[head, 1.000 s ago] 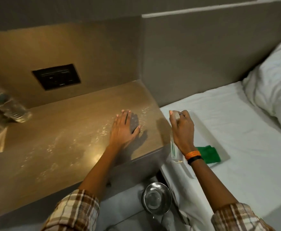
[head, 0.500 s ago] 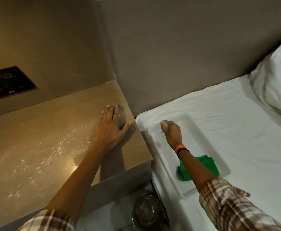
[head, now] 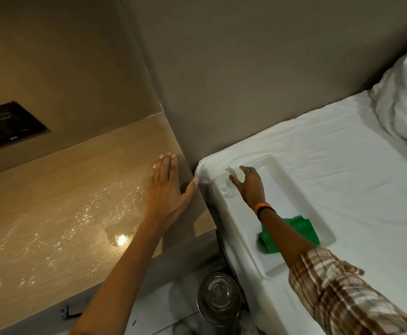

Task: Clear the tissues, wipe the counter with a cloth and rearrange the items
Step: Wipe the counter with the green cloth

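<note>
My left hand (head: 168, 192) lies flat, fingers spread, at the right end of the wooden counter (head: 52, 213), which glistens with spray droplets. My right hand (head: 250, 187) reaches over a white tray (head: 328, 235) that sits on the bed. Its fingers are apart beside a clear spray bottle (head: 229, 187) that stands in the tray's far left corner, and the thumb just touches the bottle. A folded green cloth (head: 304, 228) lies in the near part of the tray, partly hidden by my right forearm. No tissues are in view.
A steel bin (head: 218, 298) stands on the floor between the counter and the bed (head: 330, 151). A white pillow (head: 405, 105) lies at the far right. A dark socket panel (head: 6, 124) is set in the wall behind the counter.
My right hand carried the spray bottle from the counter's edge to the tray and loosened its fingers from it. My view swung right. The left hand stayed flat on the counter.
</note>
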Available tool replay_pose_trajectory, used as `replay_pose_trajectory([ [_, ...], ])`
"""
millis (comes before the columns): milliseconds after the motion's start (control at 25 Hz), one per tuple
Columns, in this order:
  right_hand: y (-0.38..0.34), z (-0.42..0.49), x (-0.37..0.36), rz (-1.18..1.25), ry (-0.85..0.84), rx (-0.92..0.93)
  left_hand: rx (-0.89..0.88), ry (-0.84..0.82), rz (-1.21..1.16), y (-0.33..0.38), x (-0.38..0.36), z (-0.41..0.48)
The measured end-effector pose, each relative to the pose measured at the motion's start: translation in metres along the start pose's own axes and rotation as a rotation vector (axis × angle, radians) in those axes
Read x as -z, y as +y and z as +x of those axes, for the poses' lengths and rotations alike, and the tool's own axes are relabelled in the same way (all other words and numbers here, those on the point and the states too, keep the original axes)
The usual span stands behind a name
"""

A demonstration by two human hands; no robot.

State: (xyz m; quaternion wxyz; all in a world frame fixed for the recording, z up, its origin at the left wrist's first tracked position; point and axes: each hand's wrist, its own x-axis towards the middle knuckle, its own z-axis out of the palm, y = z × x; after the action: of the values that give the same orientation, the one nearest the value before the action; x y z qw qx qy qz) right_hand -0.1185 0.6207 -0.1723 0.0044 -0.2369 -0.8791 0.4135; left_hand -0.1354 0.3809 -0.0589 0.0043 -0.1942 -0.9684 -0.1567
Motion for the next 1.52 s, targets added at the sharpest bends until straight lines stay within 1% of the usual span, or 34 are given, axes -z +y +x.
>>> replay_pose_trajectory([
  [120,0.022,-0.036,0.024,-0.140,0.082,0.087,-0.038,0.031,-0.040,0.050,-0.011,-0.018],
  [200,0.052,-0.064,0.040,-0.265,0.106,0.075,-0.098,0.014,-0.088,0.094,-0.031,-0.029],
  [280,0.093,-0.087,0.054,-0.345,0.067,-0.022,-0.152,-0.114,-0.148,0.130,-0.067,-0.035],
  [360,0.137,-0.098,0.065,-0.374,0.004,-0.155,-0.205,-0.305,-0.126,0.151,-0.117,-0.038],
  [480,0.192,-0.097,0.072,-0.353,-0.101,-0.298,-0.209,-0.535,-0.082,0.156,-0.194,-0.038],
  [600,0.239,-0.077,0.060,-0.366,-0.143,-0.372,-0.150,-0.649,-0.111,0.156,-0.270,-0.030],
  [640,0.251,-0.070,0.053,-0.397,-0.151,-0.388,-0.115,-0.671,-0.138,0.157,-0.292,-0.029],
  [720,0.266,-0.061,0.040,-0.483,-0.128,-0.391,-0.069,-0.664,-0.187,0.155,-0.324,-0.032],
  [840,0.269,-0.053,0.029,-0.461,-0.042,-0.407,-0.036,-0.640,-0.252,0.154,-0.346,-0.036],
  [920,0.260,-0.053,0.031,-0.384,-0.017,-0.401,0.007,-0.652,-0.294,0.154,-0.340,-0.035],
  [1000,0.236,-0.061,0.043,-0.185,0.049,-0.395,0.051,-0.624,-0.332,0.154,-0.311,-0.032],
  [1080,0.196,-0.074,0.061,0.063,0.148,-0.387,0.004,-0.516,-0.336,0.158,-0.263,-0.030],
  [1200,0.118,-0.094,0.096,0.254,0.285,-0.351,-0.146,-0.282,-0.286,0.163,-0.171,-0.027],
  [1240,0.088,-0.101,0.107,0.304,0.305,-0.316,-0.175,-0.211,-0.293,0.161,-0.137,-0.026],
  [1320,0.030,-0.113,0.120,0.403,0.294,-0.201,-0.155,-0.114,-0.352,0.145,-0.073,-0.030],
  [1400,-0.025,-0.121,0.120,0.402,0.217,-0.085,-0.067,-0.018,-0.437,0.115,-0.024,-0.042],
  [1440,-0.047,-0.121,0.114,0.340,0.177,-0.030,-0.016,0.041,-0.465,0.097,-0.006,-0.050],
  [1520,-0.099,-0.122,0.088,0.120,0.116,0.091,0.076,0.167,-0.467,0.051,0.024,-0.073],
])
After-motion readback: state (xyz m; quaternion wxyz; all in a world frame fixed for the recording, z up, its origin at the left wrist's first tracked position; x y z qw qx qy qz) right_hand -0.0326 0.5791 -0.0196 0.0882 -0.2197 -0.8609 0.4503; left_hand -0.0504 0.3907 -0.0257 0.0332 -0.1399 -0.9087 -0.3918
